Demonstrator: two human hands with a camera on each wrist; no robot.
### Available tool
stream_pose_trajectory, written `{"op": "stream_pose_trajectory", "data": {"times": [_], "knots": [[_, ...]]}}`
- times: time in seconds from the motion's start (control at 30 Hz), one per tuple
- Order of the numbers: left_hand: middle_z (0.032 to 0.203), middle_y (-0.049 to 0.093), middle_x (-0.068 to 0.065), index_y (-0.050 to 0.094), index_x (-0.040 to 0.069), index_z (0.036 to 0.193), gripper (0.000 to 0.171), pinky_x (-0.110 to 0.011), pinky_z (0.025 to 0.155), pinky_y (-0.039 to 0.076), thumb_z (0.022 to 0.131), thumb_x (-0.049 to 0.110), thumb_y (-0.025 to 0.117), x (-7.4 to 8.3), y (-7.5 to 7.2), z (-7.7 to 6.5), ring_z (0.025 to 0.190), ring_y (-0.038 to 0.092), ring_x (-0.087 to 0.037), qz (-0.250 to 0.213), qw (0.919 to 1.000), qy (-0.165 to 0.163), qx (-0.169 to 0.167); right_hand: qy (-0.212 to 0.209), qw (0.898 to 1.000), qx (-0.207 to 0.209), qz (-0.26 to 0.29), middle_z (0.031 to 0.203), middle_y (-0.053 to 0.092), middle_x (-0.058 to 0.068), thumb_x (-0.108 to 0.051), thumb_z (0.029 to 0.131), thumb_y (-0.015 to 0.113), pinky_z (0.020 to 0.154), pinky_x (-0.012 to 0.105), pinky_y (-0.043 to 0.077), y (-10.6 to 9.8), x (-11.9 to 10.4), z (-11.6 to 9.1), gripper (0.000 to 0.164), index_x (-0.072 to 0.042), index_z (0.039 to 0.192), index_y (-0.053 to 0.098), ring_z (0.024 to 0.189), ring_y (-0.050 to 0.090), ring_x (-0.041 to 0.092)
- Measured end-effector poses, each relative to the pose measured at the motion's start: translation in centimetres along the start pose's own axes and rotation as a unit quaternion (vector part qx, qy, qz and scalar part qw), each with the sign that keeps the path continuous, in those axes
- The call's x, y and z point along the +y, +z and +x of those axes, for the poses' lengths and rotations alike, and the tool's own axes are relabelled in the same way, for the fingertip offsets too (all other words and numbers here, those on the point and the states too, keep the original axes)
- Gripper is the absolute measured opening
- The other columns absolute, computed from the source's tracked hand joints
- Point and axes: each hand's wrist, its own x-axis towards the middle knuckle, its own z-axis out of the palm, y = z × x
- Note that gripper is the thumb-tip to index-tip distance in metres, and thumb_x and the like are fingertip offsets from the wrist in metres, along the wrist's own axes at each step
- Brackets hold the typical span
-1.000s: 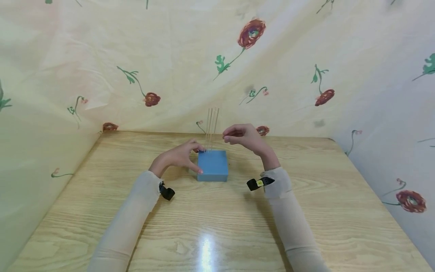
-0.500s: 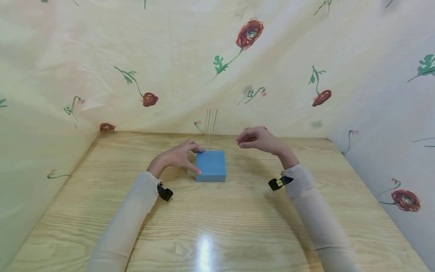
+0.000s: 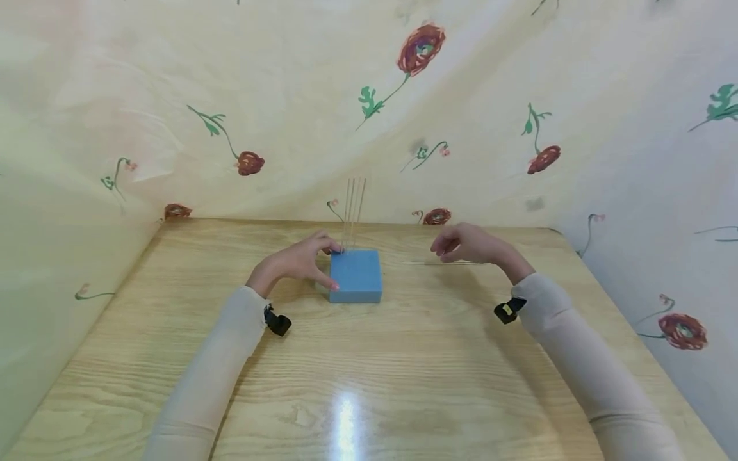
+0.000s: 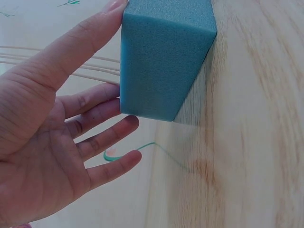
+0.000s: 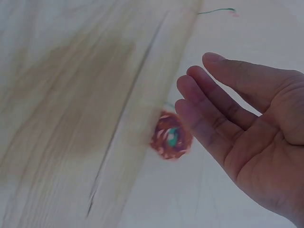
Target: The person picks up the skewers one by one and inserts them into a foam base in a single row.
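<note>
Left hand (image 3: 295, 258) pinches the foam block (image 3: 357, 275) on its left side, thumb on the near edge, fingertips at the back. Block sits flat on the surface (image 3: 311, 371); likely light, soft, easily dented, so light pressure on opposite edges. Thin sticks (image 3: 350, 198) stand at its back-left; probably springy, snappable, best held low. Right of it, loose sticks (image 5: 124, 107) lie flat, count unclear; pinch mid-length. Right hand (image 3: 475, 245) above them, fingers loosely bent, nothing held.

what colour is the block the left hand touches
Blue; the block shows best in the head view.
</note>
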Motion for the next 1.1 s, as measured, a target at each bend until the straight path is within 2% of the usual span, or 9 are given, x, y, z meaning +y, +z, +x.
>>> {"op": "stream_pose_trajectory", "data": {"times": [0.2, 0.37, 0.7, 1.1], "knots": [[0.138, 0.043, -0.016, 0.051, 0.001, 0.144, 0.081, -0.051, 0.117, 0.037, 0.079, 0.029, 0.09, -0.1, 0.0, -0.1, 0.136, 0.042, -0.036, 0.004, 1.0, 0.005, -0.003, 0.011, 0.999, -0.02, -0.03, 0.107, 0.073, 0.021, 0.006, 0.09, 0.07, 0.088, 0.042, 0.057, 0.6, 1.4, -0.8, 0.021, 0.007, 0.111, 0.072, 0.099, 0.07, 0.03], [0.139, 0.042, -0.015, 0.051, 0.002, 0.144, 0.08, -0.051, 0.117, 0.037, 0.079, 0.028, 0.09, -0.2, -0.1, 0.0, 0.137, 0.042, -0.036, 0.002, 1.0, 0.0, -0.003, 0.006, 0.999, -0.017, -0.037, 0.105, 0.074, 0.022, 0.008, 0.089, 0.069, 0.086, 0.042, 0.058, 1.0, 2.3, -1.0, 0.021, 0.008, 0.11, 0.072, 0.097, 0.07, 0.032], [0.137, 0.043, -0.015, 0.051, 0.003, 0.145, 0.081, -0.052, 0.116, 0.037, 0.08, 0.03, 0.089, -0.1, -0.1, -0.2, 0.136, 0.042, -0.036, 0.003, 1.0, 0.002, -0.006, -0.004, 0.999, -0.002, -0.052, 0.103, 0.075, 0.02, 0.006, 0.091, 0.068, 0.084, 0.044, 0.058, 1.7, 2.8, -0.8, 0.016, 0.006, 0.105, 0.075, 0.093, 0.07, 0.029], [0.137, 0.045, -0.014, 0.052, 0.003, 0.145, 0.08, -0.051, 0.116, 0.038, 0.079, 0.03, 0.09, -0.1, -0.1, -0.1, 0.136, 0.043, -0.035, 0.004, 1.0, -0.005, 0.0, 0.017, 0.999, -0.003, -0.047, 0.103, 0.074, 0.018, 0.01, 0.088, 0.068, 0.085, 0.043, 0.057, 1.8, 3.4, -0.6, 0.02, 0.004, 0.106, 0.074, 0.095, 0.069, 0.029]]}}
